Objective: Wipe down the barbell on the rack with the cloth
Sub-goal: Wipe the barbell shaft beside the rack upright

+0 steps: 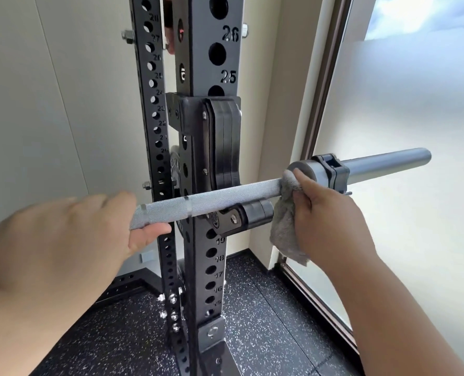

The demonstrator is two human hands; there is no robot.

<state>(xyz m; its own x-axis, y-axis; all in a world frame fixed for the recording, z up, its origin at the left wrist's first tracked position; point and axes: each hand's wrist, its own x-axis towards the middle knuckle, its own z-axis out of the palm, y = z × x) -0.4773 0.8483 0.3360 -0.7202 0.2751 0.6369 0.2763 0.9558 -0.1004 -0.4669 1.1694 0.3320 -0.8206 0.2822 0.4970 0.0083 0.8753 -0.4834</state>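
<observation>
Barbell [225,194] steel crosses the middle of the view, rising slightly from the 9 o'clock side toward 3 o'clock. Its thin grey shaft is rough with fine knurling, broken by two smooth rings. It lies in a black hook [241,215] fixed to the rack [212,50], a black square post with round numbered holes that stands from 12 to 6 o'clock behind the shaft.

At about 3 o'clock of the post the shaft meets the thicker, smooth round sleeve [388,161], which carries a blocky black clamp collar [334,169]. Just inside that step, a soft, fuzzy grey cloth [285,229] is bunched around the shaft, with a loose corner hanging down toward 5 o'clock. The right hand [331,213] grips the cloth, its fingers curled to press it against the steel.

At 9 o'clock the left hand [62,234], slightly blurred, holds the shaft with the thumb underneath and the fingers over the top.

Black rubber floor [266,308] flecked with white fills the 6 o'clock area. A frosted window [415,104] in a dark frame is at 2 o'clock, and a pale plain wall [35,77] at 10 o'clock.
</observation>
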